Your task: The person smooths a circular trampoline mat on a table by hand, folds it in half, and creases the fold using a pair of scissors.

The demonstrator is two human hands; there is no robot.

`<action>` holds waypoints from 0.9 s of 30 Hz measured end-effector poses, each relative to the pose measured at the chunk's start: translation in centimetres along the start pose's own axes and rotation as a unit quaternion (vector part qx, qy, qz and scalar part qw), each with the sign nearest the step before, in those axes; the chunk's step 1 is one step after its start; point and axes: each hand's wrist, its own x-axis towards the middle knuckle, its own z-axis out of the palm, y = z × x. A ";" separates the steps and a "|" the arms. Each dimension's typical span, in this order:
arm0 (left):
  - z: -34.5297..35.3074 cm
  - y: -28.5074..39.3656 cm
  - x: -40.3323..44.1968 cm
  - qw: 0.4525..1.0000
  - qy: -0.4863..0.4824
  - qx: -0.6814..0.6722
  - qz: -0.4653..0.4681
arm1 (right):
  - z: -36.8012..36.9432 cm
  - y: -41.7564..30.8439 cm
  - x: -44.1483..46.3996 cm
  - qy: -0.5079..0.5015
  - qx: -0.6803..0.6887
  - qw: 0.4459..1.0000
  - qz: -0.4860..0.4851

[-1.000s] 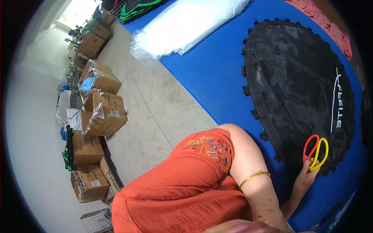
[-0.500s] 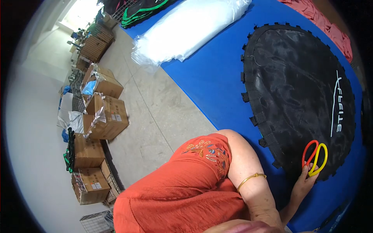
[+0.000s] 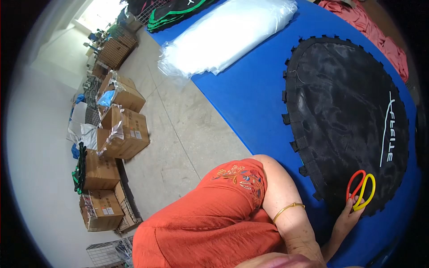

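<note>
My right hand (image 3: pixel 349 212) is closed around a pair of scissors (image 3: pixel 368 193) with one red and one yellow handle loop. The loops point away from the hand, and the blades are hidden. Beneath them lies a large rounded black mat (image 3: pixel 342 102) with white lettering and small tabs around its rim. A loose pale thread rests near its far left edge. My left arm (image 3: pixel 283 192), in an orange-red embroidered sleeve and a gold bangle, is bent back toward the camera. The left hand itself is out of sight past the bottom edge.
The blue tabletop (image 3: pixel 223 100) carries a clear plastic bundle (image 3: pixel 228 35) and black pieces with green trim (image 3: pixel 178 15). Pink cloth (image 3: pixel 375 33) lies along the far right. Cardboard boxes (image 3: pixel 127 134) and a wire cage (image 3: pixel 116 47) line the wall across the grey floor (image 3: pixel 178 120).
The view has shifted slightly, so the mat, table and right hand with the scissors sit a little lower. The grip on the scissors is the same.
</note>
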 end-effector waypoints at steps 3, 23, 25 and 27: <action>0.3 0.4 -0.4 1.000 -0.005 0.007 -0.004 | -0.1 0.2 0.1 -0.001 -0.004 1.000 -0.003; -4.5 8.8 -9.7 0.915 0.156 0.313 -0.202 | 0.5 -3.1 -0.5 0.012 0.006 1.000 -0.002; -6.1 9.1 -14.3 0.740 0.228 0.588 -0.234 | 0.4 -3.1 -0.5 0.003 0.027 0.999 0.022; -6.9 9.1 -18.3 0.546 0.258 0.735 -0.308 | 0.5 -3.3 -0.8 0.020 -0.006 1.000 0.015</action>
